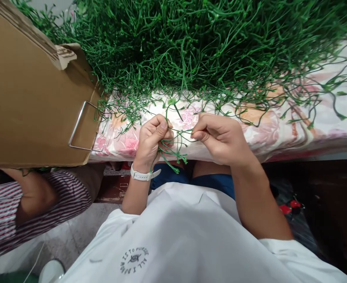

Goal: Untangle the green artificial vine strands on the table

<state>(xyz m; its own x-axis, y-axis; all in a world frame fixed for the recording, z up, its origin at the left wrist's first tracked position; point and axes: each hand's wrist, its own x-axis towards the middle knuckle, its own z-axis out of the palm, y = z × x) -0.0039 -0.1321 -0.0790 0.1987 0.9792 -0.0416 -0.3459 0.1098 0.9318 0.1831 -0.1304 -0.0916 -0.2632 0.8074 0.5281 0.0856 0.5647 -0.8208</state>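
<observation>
I see the left hand (pixel 155 135) and right hand (pixel 220 137) pinching a thin, green, branching plastic-looking sprig (pixel 178 146) crosswise between them.

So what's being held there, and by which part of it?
The left grip holds a green sprig by its stems; the right grip pinches a thin strand, exact spot hidden by fingers.

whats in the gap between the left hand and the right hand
In the head view, thin green stems span the gap from the left hand to the right hand, with the floral cloth showing behind them.
</observation>
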